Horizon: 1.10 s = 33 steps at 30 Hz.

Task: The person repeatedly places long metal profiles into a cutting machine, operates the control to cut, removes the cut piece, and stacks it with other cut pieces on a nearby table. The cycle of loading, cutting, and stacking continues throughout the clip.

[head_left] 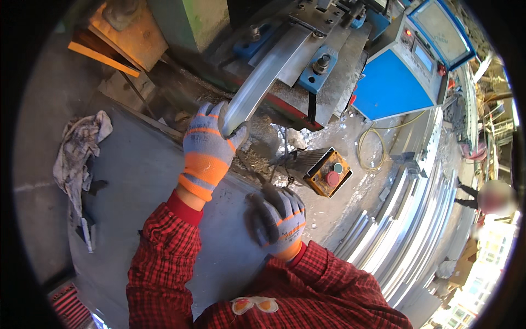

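A long flat metal bar [257, 85] runs from the press-like machine [323, 19] down toward me. Its near end is in my left hand [208, 142], fingers and thumb closed around the edges. I wear grey gloves with orange bands. Lower and to the right, my right hand [282, 219] hovers over the grey metal table [142, 181], fingers apart and slightly bent, with nothing seen in it; motion blurs its edge. Just beyond that hand stands a control box [332, 172] with a red and a green button. Blue clamp blocks [316, 74] with bolts flank the bar on the machine bed.
A blue control cabinet [397, 82] with a screen stands at the far right. Long metal profiles [397, 230] lie on the floor at right, near a coiled yellow hose [364, 148]. A dirty rag [82, 145] hangs at the table's left. Another person [487, 197] is at the far right.
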Motion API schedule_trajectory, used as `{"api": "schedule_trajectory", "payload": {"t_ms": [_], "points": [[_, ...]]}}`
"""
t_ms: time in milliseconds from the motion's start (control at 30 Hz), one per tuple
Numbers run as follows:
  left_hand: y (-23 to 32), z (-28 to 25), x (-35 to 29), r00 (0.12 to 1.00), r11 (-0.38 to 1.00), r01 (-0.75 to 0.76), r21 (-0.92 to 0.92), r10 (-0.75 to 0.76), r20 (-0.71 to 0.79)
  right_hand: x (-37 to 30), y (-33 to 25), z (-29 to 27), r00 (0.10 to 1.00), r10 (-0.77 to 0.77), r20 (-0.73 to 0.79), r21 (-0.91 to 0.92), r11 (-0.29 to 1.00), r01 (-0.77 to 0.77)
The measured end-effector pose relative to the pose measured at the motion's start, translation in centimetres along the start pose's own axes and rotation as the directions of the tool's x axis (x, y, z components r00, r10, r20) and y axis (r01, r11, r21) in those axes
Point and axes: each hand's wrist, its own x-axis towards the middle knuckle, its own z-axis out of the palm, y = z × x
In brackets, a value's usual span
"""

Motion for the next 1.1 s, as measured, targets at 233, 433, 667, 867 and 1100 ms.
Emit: {"api": "schedule_trajectory", "payload": {"t_ms": [233, 433, 667, 867, 1100], "points": [[2.5, 0.5, 3.0, 0.998, 0.997, 0.059, 0.041, -0.059, 0.009, 0.1, 0.1, 0.2, 1.000, -0.022, -0.010, -0.033, 0.999, 0.022], [3.9, 4.6, 9.4, 0.998, 0.990, 0.057, 0.127, -0.061, 0.030, 0.8, -0.2, -0.3, 0.999, -0.017, 0.042, -0.010, 1.000, 0.018], [5.2, 5.6, 11.9, 0.987, 0.985, 0.085, 0.149, -0.103, 0.122, 0.8, -0.1, -0.9, 0.993, -0.010, 0.114, 0.009, 1.000, 0.009], [5.5, 2.9, 10.5, 0.966, 0.960, 0.109, 0.258, -0.164, 0.202, 0.6, 0.7, -0.5, 0.996, -0.044, 0.078, -0.013, 0.999, 0.045], [4.0, 3.6, 7.8, 0.988, 0.967, 0.023, 0.254, -0.061, 0.143, 0.4, -0.2, -0.4, 0.997, -0.035, 0.062, -0.014, 0.999, 0.036]]}}
